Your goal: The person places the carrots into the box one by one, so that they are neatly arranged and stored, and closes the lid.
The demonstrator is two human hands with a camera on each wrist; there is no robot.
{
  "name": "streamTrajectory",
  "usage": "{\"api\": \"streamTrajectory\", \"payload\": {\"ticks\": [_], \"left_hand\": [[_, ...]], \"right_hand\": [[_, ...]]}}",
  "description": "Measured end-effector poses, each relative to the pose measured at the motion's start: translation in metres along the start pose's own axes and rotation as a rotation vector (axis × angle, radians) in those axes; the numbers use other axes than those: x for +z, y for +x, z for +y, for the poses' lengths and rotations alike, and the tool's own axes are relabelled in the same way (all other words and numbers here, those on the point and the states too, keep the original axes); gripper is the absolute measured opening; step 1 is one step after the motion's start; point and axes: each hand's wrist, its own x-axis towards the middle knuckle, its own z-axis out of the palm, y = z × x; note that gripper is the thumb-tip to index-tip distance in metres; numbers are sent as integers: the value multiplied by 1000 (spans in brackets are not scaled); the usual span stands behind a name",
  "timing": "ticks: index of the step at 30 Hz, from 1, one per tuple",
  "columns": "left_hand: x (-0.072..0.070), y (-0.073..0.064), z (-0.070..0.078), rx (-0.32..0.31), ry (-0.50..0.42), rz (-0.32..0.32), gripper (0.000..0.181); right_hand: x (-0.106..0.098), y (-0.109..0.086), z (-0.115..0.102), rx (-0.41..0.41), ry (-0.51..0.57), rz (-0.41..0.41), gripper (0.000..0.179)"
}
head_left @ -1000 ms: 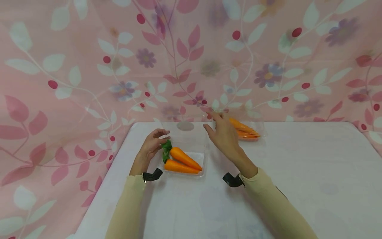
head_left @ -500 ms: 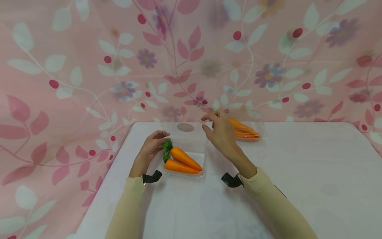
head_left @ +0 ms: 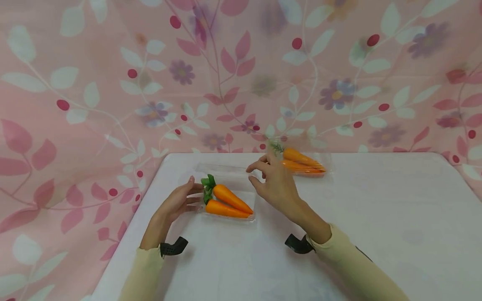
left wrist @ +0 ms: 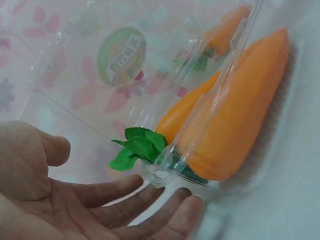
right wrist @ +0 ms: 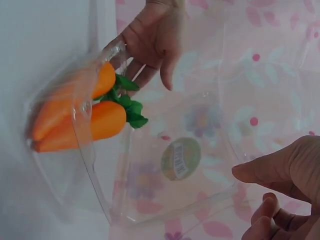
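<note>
Two orange carrots [head_left: 229,202] with green leafy tops [head_left: 208,184] lie in a clear plastic clamshell box [head_left: 247,197], tips pointing right. Its transparent lid [head_left: 222,168] stands raised at the back, seen nearly edge-on in the head view. An oval sticker [right wrist: 181,159] shows on the lid in the right wrist view. My right hand [head_left: 276,184] pinches the lid's right corner between thumb and finger; the index fingertip's exact contact is unclear. At the box's left side my left hand [head_left: 175,205] has its fingers extended, fingertips at the box wall beside the leaves.
Behind my right hand, another clear pack of carrots [head_left: 303,161] lies at the table's back edge. A pink floral cloth [head_left: 241,75] hangs directly behind the white table [head_left: 361,209].
The lid has tipped forward, with my right hand moving lower and toward me. My left hand has shifted left and down from the box's back left corner, its fingers spreading along the side.
</note>
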Motion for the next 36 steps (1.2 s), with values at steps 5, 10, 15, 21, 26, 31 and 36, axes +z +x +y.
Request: {"api": "streamTrajectory", "payload": {"ticks": [5, 10, 15, 21, 26, 31, 36], "left_hand": [[4, -19, -2, -45, -46, -38, 95], [5, -34, -4, -94, -41, -42, 97], [3, -45, -5, -96, 10, -67, 84], [4, -50, -5, -79, 3, -108, 80], [5, -51, -5, -71, 40, -133, 67], [6, -50, -7, -56, 54, -139, 54], [8, -51, -7, -47, 61, -131, 48]], "right_hand": [[0, -17, -5, -19, -7, -66, 12], [5, -32, -9, -38, -7, -137, 12], [9, -42, -8, -9, -13, -199, 12], [15, -54, -1, 21, -30, -279, 10], [19, -61, 6, 17, -41, -351, 10], [20, -65, 10, 36, -44, -405, 11], [20, -65, 14, 71, -23, -454, 13]]}}
